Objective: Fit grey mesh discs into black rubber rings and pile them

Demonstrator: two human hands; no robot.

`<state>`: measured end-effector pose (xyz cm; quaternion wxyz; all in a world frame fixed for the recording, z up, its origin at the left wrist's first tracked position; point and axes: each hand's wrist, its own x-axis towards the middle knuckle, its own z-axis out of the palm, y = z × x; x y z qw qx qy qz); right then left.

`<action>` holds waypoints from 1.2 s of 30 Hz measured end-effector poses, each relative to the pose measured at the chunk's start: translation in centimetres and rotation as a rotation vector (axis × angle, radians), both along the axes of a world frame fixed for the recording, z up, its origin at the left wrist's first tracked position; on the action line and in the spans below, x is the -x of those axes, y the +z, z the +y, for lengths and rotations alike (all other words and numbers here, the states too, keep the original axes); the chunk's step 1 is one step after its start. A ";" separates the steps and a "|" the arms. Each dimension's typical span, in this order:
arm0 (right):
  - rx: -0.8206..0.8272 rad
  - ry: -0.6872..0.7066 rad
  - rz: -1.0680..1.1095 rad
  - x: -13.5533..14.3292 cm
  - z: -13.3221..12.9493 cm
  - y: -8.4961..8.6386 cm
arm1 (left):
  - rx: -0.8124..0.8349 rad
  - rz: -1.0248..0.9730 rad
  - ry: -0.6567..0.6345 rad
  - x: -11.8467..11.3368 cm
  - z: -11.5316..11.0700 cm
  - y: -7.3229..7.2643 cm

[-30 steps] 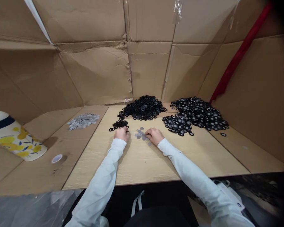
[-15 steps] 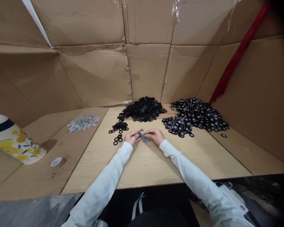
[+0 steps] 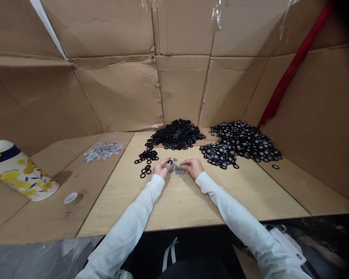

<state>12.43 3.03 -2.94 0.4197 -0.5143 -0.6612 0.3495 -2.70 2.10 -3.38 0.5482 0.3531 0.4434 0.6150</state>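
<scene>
Left hand (image 3: 160,169): a black ring (image 3: 170,161) was held at the fingertips.
Right hand (image 3: 193,167): the fingers were seen nearly together; whether anything was pinched could not be told.
Grey discs (image 3: 178,170): loosely spread on the table (image 3: 177,205), between both hands.

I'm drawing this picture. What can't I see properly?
All in the head view:
Patterned container: the left edge cuts it off.
Black ring pile: its upper layer hides what lies underneath.
Left grip: partly covers the black ring it holds.
Right grip: too small to tell whether it holds anything.
</scene>
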 end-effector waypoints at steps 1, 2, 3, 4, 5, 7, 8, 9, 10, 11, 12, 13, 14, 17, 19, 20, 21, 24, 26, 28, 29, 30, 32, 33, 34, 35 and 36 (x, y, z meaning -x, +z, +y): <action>-0.063 0.008 -0.071 -0.1 -0.1 0.2 | -0.004 0.010 0.005 0.1 0.0 0.1; -0.123 0.015 -0.126 -0.2 -0.1 0.3 | -0.002 0.015 0.004 0.1 0.0 0.2; -0.174 0.018 -0.158 -0.2 -0.1 0.5 | 0.004 0.010 -0.002 0.1 0.0 0.4; -0.204 0.018 -0.168 -0.2 -0.2 0.6 | 0.016 -0.007 -0.014 0.0 -0.1 0.7; -0.209 0.018 -0.155 -0.1 -0.2 0.7 | 0.032 -0.031 -0.033 0.0 -0.2 0.9; -0.160 0.030 -0.077 0.2 -0.3 0.8 | 0.067 -0.079 -0.092 -0.2 -0.5 1.3; -0.128 0.040 -0.027 0.5 -0.4 0.8 | 0.084 -0.097 -0.130 -0.4 -0.7 1.5; -0.102 0.049 0.019 0.7 -0.5 0.8 | 0.094 -0.110 -0.167 -0.5 -0.9 1.6; -0.091 0.050 0.051 1.0 -0.6 0.8 | 0.098 -0.118 -0.200 -0.6 -1.1 1.7; -0.094 0.043 0.061 1.2 -0.8 0.8 | 0.096 -0.124 -0.225 -0.7 -1.2 1.8; -0.106 0.030 0.054 1.4 -0.9 0.8 | 0.091 -0.126 -0.241 -0.8 -1.4 1.8; -0.122 0.012 0.037 1.5 -1.0 0.9 | 0.086 -0.124 -0.246 -0.9 -1.5 1.8; -0.136 -0.003 0.018 1.6 -1.1 1.0 | 0.082 -0.119 -0.245 -0.9 -1.5 1.9; -0.153 -0.031 0.001 1.7 -1.2 1.0 | 0.093 -0.091 -0.231 -1.0 -1.7 2.0; -0.148 -0.033 0.015 1.7 -1.2 1.0 | 0.099 -0.080 -0.229 -1.0 -1.7 2.0; -0.145 -0.035 0.018 1.7 -1.2 1.0 | 0.095 -0.076 -0.226 -1.0 -1.7 2.0; -0.145 -0.038 0.014 1.6 -1.2 1.0 | 0.088 -0.068 -0.221 -1.0 -1.7 1.9; -0.168 -0.062 -0.049 1.6 -1.2 1.0 | 0.051 0.002 -0.197 -1.0 -1.6 1.6; -0.196 -0.083 -0.089 1.6 -1.3 1.1 | 0.024 0.070 -0.186 -0.9 -1.5 1.5; -0.216 -0.093 -0.091 1.6 -1.2 1.2 | -0.007 0.100 -0.182 -0.8 -1.5 1.5; -0.211 -0.085 -0.067 1.5 -1.1 1.1 | -0.019 0.098 -0.184 -0.8 -1.6 1.6; -0.195 -0.065 -0.026 1.5 -1.0 1.1 | -0.023 0.086 -0.192 -0.7 -1.6 1.7; -0.129 0.008 0.086 1.3 -0.7 0.9 | -0.009 0.043 -0.222 -0.7 -1.7 2.0; -0.086 0.047 0.144 1.2 -0.5 0.8 | 0.008 0.016 -0.235 -0.8 -1.8 2.1; -0.049 0.078 0.188 1.2 -0.4 0.7 | 0.030 -0.010 -0.243 -0.8 -1.8 2.2; -0.023 0.097 0.216 1.2 -0.3 0.7 | 0.050 -0.032 -0.241 -0.8 -1.8 2.3; -0.006 0.108 0.227 1.1 -0.2 0.7 | 0.067 -0.048 -0.229 -0.8 -1.8 2.3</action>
